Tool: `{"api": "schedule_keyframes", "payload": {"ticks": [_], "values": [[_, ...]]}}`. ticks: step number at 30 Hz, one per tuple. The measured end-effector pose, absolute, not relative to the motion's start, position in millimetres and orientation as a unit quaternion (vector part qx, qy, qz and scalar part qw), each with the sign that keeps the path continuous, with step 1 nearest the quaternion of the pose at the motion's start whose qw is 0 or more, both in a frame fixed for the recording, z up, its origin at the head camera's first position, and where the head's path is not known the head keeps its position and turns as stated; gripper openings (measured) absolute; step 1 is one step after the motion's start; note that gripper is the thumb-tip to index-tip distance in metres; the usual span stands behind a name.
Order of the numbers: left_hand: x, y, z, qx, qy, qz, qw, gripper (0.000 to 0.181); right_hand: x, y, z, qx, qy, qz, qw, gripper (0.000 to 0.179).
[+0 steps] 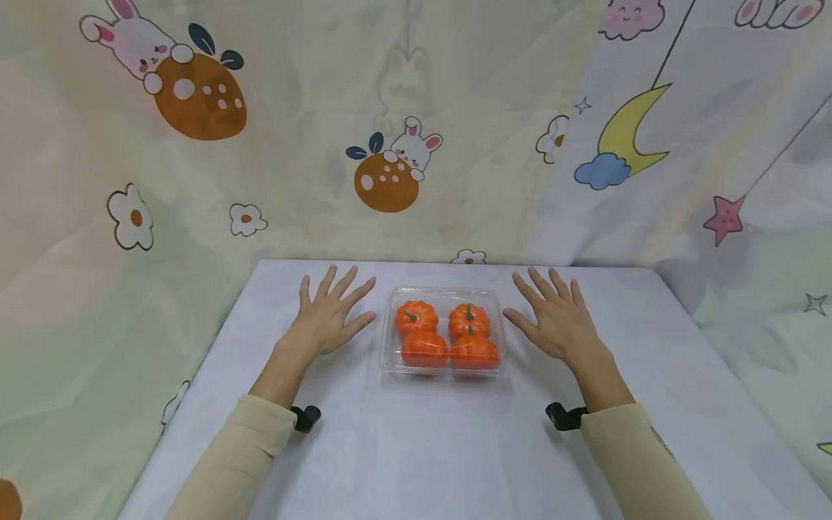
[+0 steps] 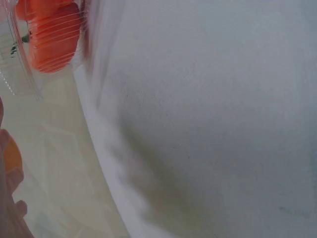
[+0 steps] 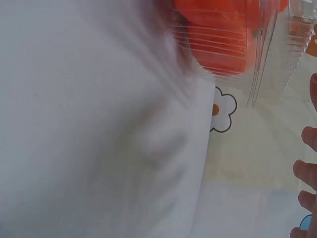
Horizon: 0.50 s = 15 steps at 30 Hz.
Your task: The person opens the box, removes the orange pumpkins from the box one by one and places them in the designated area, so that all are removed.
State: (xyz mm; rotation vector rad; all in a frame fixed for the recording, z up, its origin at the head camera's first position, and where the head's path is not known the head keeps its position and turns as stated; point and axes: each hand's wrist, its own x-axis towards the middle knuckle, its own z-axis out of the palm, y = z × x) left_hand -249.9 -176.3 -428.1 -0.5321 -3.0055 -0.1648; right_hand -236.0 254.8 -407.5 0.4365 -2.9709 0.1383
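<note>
A clear plastic clamshell box [image 1: 443,293] sits on the white table, holding several small orange pumpkins [image 1: 424,349] with green stems. To its left my left hand [image 1: 327,318] is held with fingers spread and nothing in it. On the box's other side my right hand [image 1: 552,321] has its fingers spread too, the thumb close to the box's right edge. The left wrist view shows pumpkins [image 2: 54,39] behind the ribbed clear wall, with the left fingers at the lower left edge. In the right wrist view the box [image 3: 218,44] is at the top, and right fingertips [image 3: 306,172] show at the right edge.
The white tabletop [image 1: 429,455] runs back to a hanging cloth [image 1: 292,144] printed with bunnies, flowers, a moon and stars. A black strap piece [image 1: 305,418] shows at the left cuff, and another black strap piece [image 1: 564,417] at the right cuff.
</note>
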Motion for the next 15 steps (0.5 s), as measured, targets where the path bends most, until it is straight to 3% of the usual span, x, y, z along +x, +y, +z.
{"api": "schedule_keyframes", "payload": {"ticks": [15], "values": [[-228, -175, -437, -0.176, -0.982, -0.042, 0.047, 0.074, -222, 248, -414, 0.176, -0.979, 0.056, 0.087, 0.078]]}}
